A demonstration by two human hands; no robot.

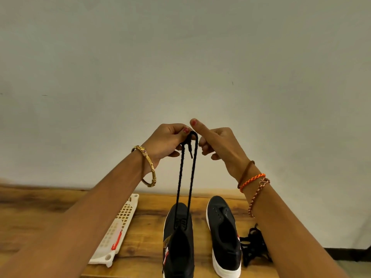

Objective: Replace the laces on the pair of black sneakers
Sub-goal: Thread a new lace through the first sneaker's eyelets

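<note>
1. The left hand [166, 140] pinches the black lace [185, 177] up high between thumb and curled fingers, so its grip is closed on the lace ends. One short tip hangs loose just below that pinch.
2. The right hand [216, 143] is close beside it, with one finger pointing up and the rest loosely curled. Whether its grip actually touches the lace, I cannot tell.
3. Two strands of the lace run down taut to the left sneaker [178, 241], which stands on the wooden surface [40, 205]. Its lower eyelets are threaded.
4. The right sneaker [225, 237] stands just beside it with bare eyelets and no lace.
5. Risks, as I judge them:
   - Pulling upward this hard could lift or tip the left sneaker, since neither hand holds it down.
   - If the two ends are uneven, one side may run short at the top eyelets.
   - A slipped pinch would drop both ends and slacken the lacing.
6. Count:
   - two sneakers;
   - one lace in hand;
   - one tangled heap of black laces [254, 244] right of the right sneaker;
   - one white perforated tray [120, 223] on the left;
   - two hands.
</note>
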